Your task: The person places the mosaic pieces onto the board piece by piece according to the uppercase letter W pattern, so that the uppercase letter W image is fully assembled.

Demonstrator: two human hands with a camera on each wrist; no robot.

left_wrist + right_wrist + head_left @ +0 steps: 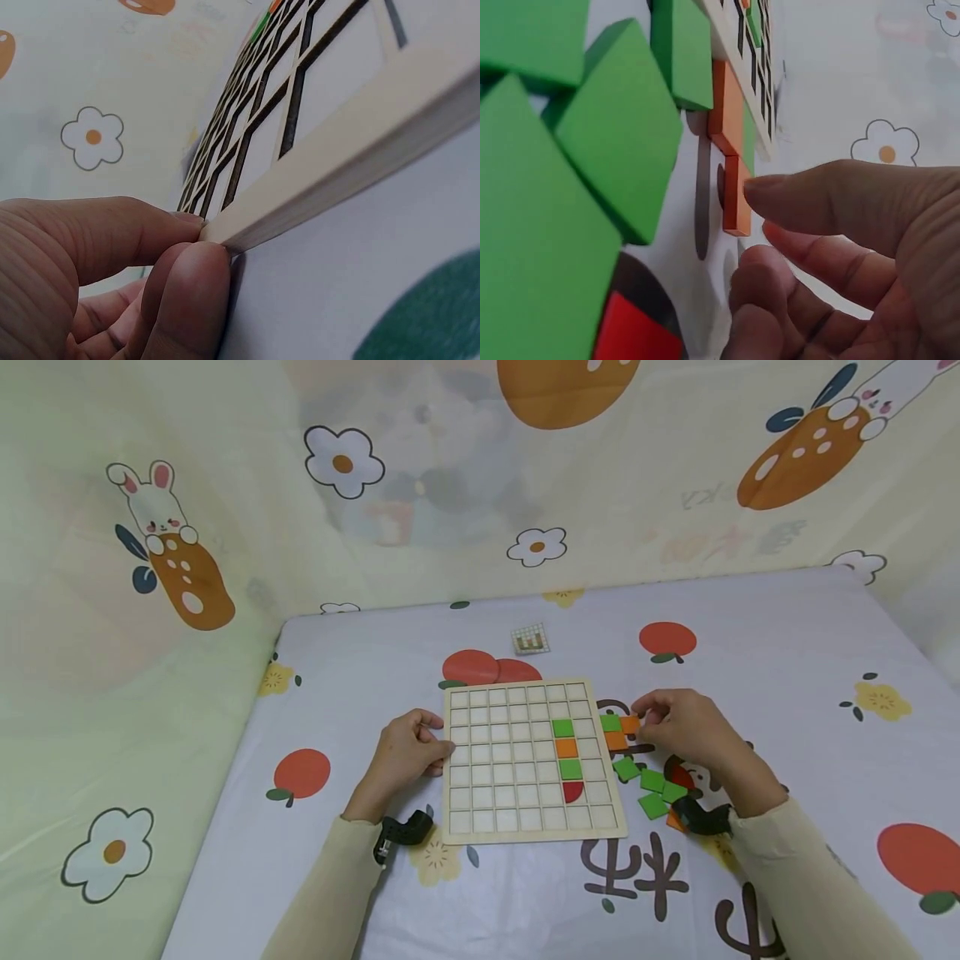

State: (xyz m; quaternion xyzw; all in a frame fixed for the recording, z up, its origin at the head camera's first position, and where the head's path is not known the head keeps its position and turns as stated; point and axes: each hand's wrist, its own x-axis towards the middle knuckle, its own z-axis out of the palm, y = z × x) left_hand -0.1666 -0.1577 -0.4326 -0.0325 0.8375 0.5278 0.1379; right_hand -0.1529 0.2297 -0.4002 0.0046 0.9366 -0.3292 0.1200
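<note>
A light wooden grid board (498, 842) lies on the table. In one column sit a green square tile (562, 727), an orange tile (566, 748), another green tile and a red rounded piece (573, 791). My left hand (405, 747) pinches the board's left edge between thumb and finger; the left wrist view shows these fingertips (196, 262) at the wooden rim. Beyond the right edge, my right hand (686, 718) touches a loose orange tile (737, 196) with the thumb, its other fingers bent below. This tile adjoins a second orange tile (726, 109) and a green one.
Several green tiles (652, 780) lie loose right of the board, near the right wrist. An orange tile (675, 821) is partly covered by the black wrist strap (708, 818). A small card with a grid picture (530, 639) lies behind the board. Patterned cloth covers table and walls.
</note>
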